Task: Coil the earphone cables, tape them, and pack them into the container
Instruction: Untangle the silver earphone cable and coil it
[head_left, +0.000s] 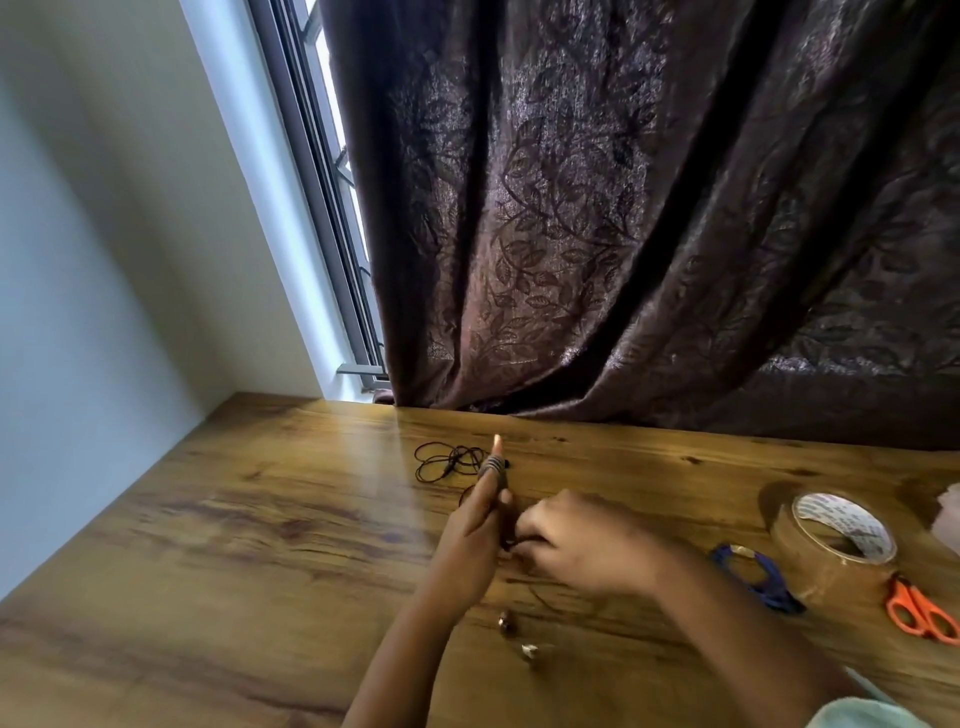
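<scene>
We see the left hand (470, 540) stretched out over the brown wood-grain surface (234, 519). Its fingers (487, 486) are straight, held together and pointing away from us. A thin black earphone cable (493, 464) is wound in several tight turns around them, just below the fingertips. The thumb lies against the side of those fingers, and we cannot tell whether it traps the cable.

The right hand (576, 540) sits just beside the left palm, knuckles up. Its fingers are curled in and pinch a stretch of the black earphone cable where the two hands meet. From there the cable trails toward us in a blurred arc on the surface. It ends at two small metallic earbuds (505, 621), which lie on the wood below the left wrist.

Just beyond the left fingertips lies a loose tangle of black cable (447, 460), flat on the surface and partly hidden behind the wound fingers.

To the right of the right hand's fingers, past the wrist, rests a small blue bundle (758, 577), too blurred for us to name. Further right stands a wide roll of clear brown packing tape (800, 551), lying on its side. A pair of orange-handled scissors (919, 613) lies just beside the roll, near the frame's right edge.

A dark brown leaf-patterned curtain (623, 208) hangs down to the far edge of the surface, well beyond the fingers. A grey metal window frame (322, 182) and a pale wall (104, 260) stand to its left.
</scene>
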